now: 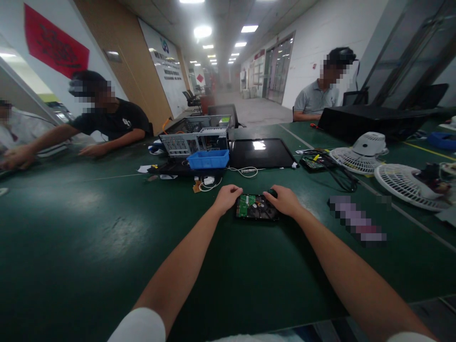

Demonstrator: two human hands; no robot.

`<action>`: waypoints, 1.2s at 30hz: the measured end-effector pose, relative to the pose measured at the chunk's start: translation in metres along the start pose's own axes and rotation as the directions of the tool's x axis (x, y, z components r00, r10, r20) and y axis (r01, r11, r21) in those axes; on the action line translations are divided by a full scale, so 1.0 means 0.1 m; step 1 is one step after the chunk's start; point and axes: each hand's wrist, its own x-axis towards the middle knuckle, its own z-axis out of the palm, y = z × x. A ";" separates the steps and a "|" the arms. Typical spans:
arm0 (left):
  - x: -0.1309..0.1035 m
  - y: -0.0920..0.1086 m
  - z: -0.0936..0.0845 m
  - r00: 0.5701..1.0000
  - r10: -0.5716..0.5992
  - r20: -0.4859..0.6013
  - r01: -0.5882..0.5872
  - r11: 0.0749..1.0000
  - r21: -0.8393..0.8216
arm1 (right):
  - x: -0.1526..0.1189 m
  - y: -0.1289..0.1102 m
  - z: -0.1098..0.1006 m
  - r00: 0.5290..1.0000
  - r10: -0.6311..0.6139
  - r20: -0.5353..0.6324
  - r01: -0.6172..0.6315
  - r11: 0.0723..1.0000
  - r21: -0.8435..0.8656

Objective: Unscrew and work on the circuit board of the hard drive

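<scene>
A hard disk drive [257,214] lies on the green table with its green circuit board facing up. My left hand [227,198] is at its upper left corner, thumb and finger pinched together; what they hold, if anything, is too small to see. At the drive's right edge my right hand [286,201] has its fingers curled around a small dark rounded object [272,193]. Most of that object is hidden by the hand, so its kind is unclear.
Beyond the drive stand a blue tray [208,159], an open computer case [194,137] and a flat black panel [262,153]. White fan parts [409,185], cables and a circuit board [316,162] lie to the right. Other people sit across the table [89,228].
</scene>
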 end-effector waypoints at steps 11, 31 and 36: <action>0.00 -0.01 0.04 0.999 0.024 0.036 -0.024 1.000 -0.010 | 0.00 0.00 0.01 1.000 0.002 -0.004 -0.002 1.000 -0.012; -0.05 0.01 0.05 0.995 0.050 0.089 -0.050 0.999 -0.006 | 0.00 0.00 0.02 1.000 0.004 -0.007 -0.004 1.000 -0.007; -0.03 -0.01 0.04 0.997 0.041 0.065 -0.038 0.999 -0.037 | 0.01 0.02 0.03 1.000 -0.012 -0.017 0.012 1.000 -0.007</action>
